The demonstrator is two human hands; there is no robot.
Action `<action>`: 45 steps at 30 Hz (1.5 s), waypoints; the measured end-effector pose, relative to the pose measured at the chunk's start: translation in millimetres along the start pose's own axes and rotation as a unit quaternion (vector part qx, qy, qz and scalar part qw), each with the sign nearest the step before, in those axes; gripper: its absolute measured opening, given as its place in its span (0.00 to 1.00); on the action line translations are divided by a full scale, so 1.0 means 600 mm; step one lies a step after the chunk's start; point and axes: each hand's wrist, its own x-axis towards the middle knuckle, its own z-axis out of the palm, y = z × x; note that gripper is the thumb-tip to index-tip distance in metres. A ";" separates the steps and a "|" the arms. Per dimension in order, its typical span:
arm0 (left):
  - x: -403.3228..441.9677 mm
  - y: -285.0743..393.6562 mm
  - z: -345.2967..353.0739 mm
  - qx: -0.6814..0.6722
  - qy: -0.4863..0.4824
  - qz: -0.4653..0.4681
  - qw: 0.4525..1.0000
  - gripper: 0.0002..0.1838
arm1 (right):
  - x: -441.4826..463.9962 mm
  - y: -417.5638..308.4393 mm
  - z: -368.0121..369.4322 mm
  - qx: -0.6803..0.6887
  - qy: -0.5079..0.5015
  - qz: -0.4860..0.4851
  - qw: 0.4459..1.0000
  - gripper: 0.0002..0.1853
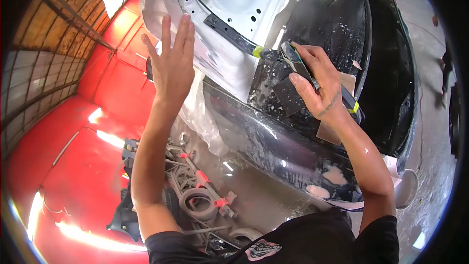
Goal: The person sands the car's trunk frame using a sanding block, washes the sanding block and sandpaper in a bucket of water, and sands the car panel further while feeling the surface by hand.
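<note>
At upper left of centre, the left hand (pixel 173 71) is spread open with nothing held; contact with the pale panel (pixel 227 71) cannot be judged. Near centre, the loose dark sheet (pixel 291 96) could be dislodged by a sideways sweep. Right of it, the dark block (pixel 302 69), pinched between the right hand's (pixel 323 80) thumb and fingers, could slip if the grip were loosened.

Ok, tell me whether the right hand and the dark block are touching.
Touching. The head view shows the dark block in the grip of the right hand, thumb against one side, fingers over the other.
</note>
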 end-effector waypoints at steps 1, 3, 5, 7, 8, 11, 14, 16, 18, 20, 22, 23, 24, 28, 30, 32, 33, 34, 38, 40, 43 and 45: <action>-0.006 0.005 -0.004 -0.017 -0.004 -0.002 1.000 0.34 | -0.001 0.002 0.000 0.003 -0.002 0.000 1.000 0.28; -0.016 0.019 -0.009 -0.042 -0.013 -0.001 0.999 0.33 | -0.002 0.004 -0.002 0.008 -0.006 -0.001 1.000 0.29; -0.028 0.040 -0.005 -0.054 -0.023 0.006 0.998 0.32 | -0.003 0.005 -0.005 0.007 -0.008 -0.004 1.000 0.29; -0.043 0.065 -0.005 -0.095 -0.042 0.007 0.995 0.36 | -0.003 0.006 -0.005 0.011 -0.008 -0.005 1.000 0.29; -0.052 0.078 -0.005 -0.117 -0.052 0.007 0.992 0.38 | -0.003 0.005 -0.007 0.014 -0.008 -0.004 1.000 0.29; -0.094 0.121 -0.008 -0.137 -0.094 0.067 0.984 0.38 | -0.004 0.004 -0.008 0.021 -0.011 0.003 1.000 0.29; -0.108 0.118 -0.015 -0.134 -0.109 0.097 0.980 0.36 | -0.003 0.005 -0.009 0.026 -0.014 0.008 1.000 0.29; -0.097 0.086 -0.017 -0.122 -0.080 0.100 0.984 0.33 | -0.004 0.006 -0.011 0.027 -0.015 0.008 0.999 0.28; -0.075 0.052 -0.021 -0.074 -0.075 0.077 0.991 0.34 | -0.004 0.005 -0.011 0.031 -0.014 0.007 0.999 0.28; -0.056 0.012 -0.021 -0.038 -0.044 0.053 0.997 0.36 | -0.004 0.005 -0.011 0.025 -0.013 0.004 1.000 0.28; -0.040 -0.019 -0.025 -0.004 -0.015 0.035 0.999 0.37 | -0.004 0.006 -0.010 0.025 -0.012 0.002 1.000 0.28; -0.034 -0.026 -0.026 0.014 0.002 0.026 1.000 0.38 | -0.004 0.006 -0.011 0.027 -0.011 0.000 1.000 0.28; -0.033 -0.023 -0.026 0.012 0.001 0.020 1.000 0.38 | -0.004 0.006 -0.012 0.028 -0.011 -0.002 1.000 0.28; -0.045 0.015 -0.026 -0.017 -0.028 0.000 0.999 0.38 | -0.003 0.007 -0.011 0.031 -0.004 -0.011 0.999 0.28; -0.063 0.035 -0.019 -0.050 -0.030 0.010 0.998 0.38 | -0.003 0.006 -0.011 0.034 -0.005 -0.013 0.999 0.28; -0.072 0.040 -0.011 -0.073 -0.023 0.020 0.997 0.39 | -0.003 0.008 -0.011 0.032 -0.007 -0.015 0.999 0.28; -0.069 0.035 -0.013 -0.054 -0.021 0.018 0.998 0.39 | -0.003 0.008 -0.011 0.031 -0.008 -0.017 0.999 0.28; -0.064 0.024 -0.018 -0.036 -0.018 0.016 0.999 0.39 | -0.003 0.008 -0.011 0.030 -0.008 -0.018 0.999 0.28; -0.043 -0.016 -0.023 -0.027 0.000 -0.059 0.998 0.42 | -0.003 0.010 -0.011 0.032 -0.007 -0.021 0.999 0.28; -0.033 -0.028 -0.018 -0.014 0.039 -0.056 0.998 0.43 | -0.003 0.009 -0.009 0.035 -0.007 -0.020 0.999 0.28; -0.024 -0.029 -0.026 -0.020 0.029 -0.055 0.998 0.42 | -0.003 0.007 -0.011 0.031 -0.008 -0.021 0.999 0.28; -0.024 -0.026 -0.025 -0.015 0.029 -0.060 0.998 0.40 | -0.003 0.008 -0.011 0.027 -0.010 -0.024 0.999 0.28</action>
